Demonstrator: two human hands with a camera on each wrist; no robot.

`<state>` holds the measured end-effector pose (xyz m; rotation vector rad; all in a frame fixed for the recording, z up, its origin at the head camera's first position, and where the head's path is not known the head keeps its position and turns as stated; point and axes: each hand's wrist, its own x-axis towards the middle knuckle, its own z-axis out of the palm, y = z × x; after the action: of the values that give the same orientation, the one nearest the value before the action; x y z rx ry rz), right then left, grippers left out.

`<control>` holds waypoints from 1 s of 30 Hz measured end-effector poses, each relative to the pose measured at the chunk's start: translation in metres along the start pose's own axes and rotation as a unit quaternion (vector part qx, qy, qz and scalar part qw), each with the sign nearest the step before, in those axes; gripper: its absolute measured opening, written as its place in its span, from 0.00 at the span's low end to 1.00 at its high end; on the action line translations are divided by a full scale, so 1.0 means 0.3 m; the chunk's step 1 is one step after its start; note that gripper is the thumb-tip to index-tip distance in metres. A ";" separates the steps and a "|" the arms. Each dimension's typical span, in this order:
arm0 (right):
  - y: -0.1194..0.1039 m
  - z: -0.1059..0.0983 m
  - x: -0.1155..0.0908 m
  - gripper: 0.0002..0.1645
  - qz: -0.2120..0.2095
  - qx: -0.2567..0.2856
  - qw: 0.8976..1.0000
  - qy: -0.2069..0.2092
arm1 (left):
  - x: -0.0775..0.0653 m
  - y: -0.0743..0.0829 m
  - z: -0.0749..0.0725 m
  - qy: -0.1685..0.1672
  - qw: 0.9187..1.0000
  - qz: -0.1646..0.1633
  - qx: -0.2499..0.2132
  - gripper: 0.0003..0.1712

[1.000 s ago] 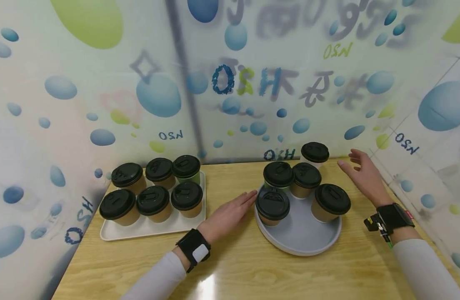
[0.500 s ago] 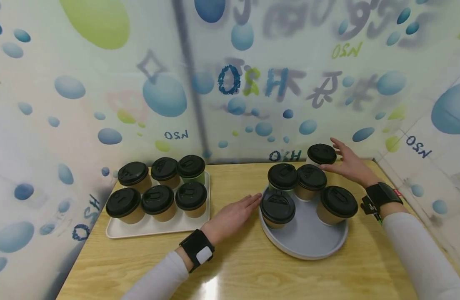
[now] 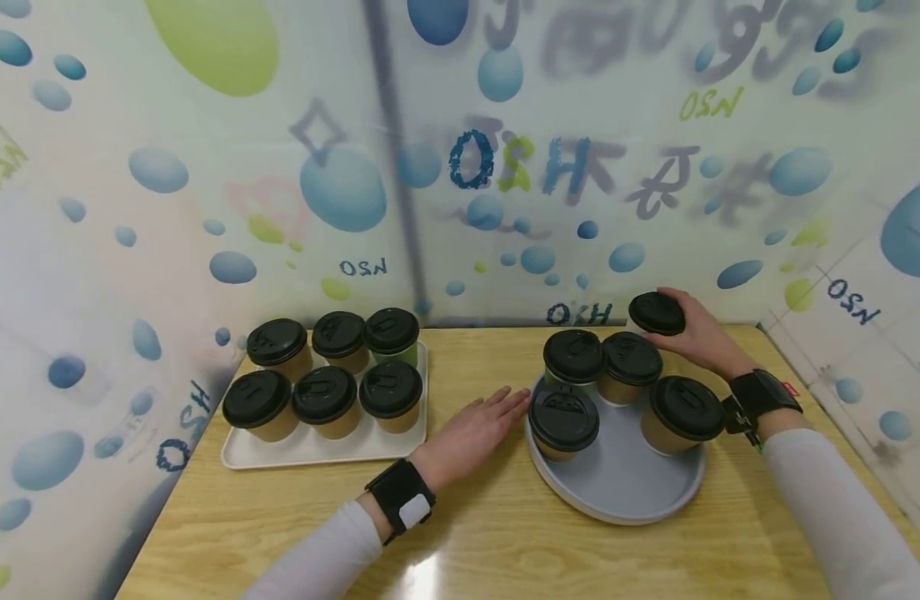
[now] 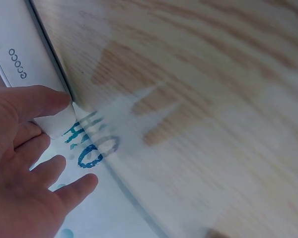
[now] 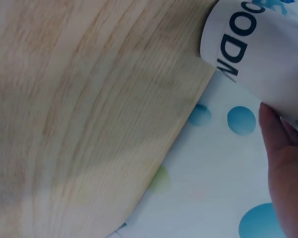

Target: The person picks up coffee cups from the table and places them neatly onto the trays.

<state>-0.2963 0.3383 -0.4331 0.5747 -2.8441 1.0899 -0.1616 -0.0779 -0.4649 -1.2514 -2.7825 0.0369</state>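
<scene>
At the table's back right, my right hand grips a white paper cup with a black lid, fingers and thumb around its upper part. The lid leans slightly; whether the cup's base is off the table I cannot tell. My left hand lies with straight fingers against the left side of a round grey tray. In the left wrist view its thumb touches the tray's pale side wall. Several black-lidded cups stand on this tray, among them a brown cup at right and a green one behind.
On the left, a white rectangular tray carries several black-lidded cups in two rows. Both trays stand on a wooden table. A patterned wall covering rises right behind the table's back edge.
My right hand has moved left to the white cup and taken hold of it; its lid now leans. The left hand stays at the round tray's side. The head view has shifted slightly.
</scene>
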 end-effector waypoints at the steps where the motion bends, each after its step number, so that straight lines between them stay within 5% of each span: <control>1: -0.004 -0.007 -0.011 0.57 0.008 0.000 1.000 0.005 | 0.001 0.002 0.001 0.002 1.000 0.002 0.003 0.31; 12: -0.077 -0.127 -0.172 0.59 0.086 0.013 0.990 0.109 | -0.003 0.011 0.005 0.002 1.000 0.005 0.008 0.31; 21: -0.196 -0.170 -0.270 0.56 0.091 0.019 0.981 0.173 | -0.006 0.013 0.004 0.011 1.000 -0.001 0.023 0.29; 30: -0.324 -0.162 -0.344 0.53 0.064 0.038 0.979 0.188 | -0.002 0.010 0.005 0.013 0.999 -0.002 0.034 0.29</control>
<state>-0.1702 0.3371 -0.3520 0.1647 -2.5472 1.1834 -0.1591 -0.0762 -0.4665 -1.2219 -2.7376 0.1129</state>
